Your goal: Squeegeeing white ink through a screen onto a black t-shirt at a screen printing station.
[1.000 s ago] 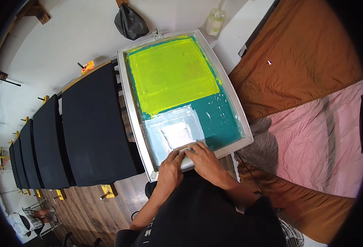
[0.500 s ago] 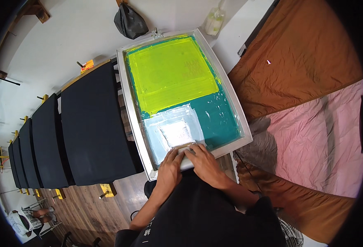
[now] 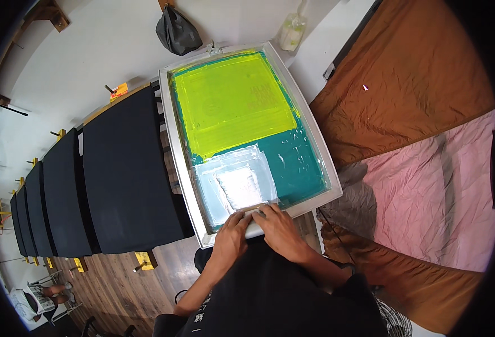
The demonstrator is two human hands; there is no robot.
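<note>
A screen-printing frame with pale raised sides lies in front of me. Its mesh is teal, with a large yellow-green area over the far part. White ink is spread in a rough square on the near left part. At the near side of the frame, my left hand and my right hand are side by side, fingers closed over a squeegee. Most of the squeegee is hidden beneath my fingers. The right hand is slightly farther from me than the left.
Several black fabric-covered boards stand in a row on the left, with yellow brackets at their ends. Brown cloth and pink cloth hang on the right. A dark bag hangs on the wall; a seated person is far lower left.
Both hands have drawn the squeegee a little toward me, closer to the near side of the frame. More of the white ink shows beyond my fingers.
</note>
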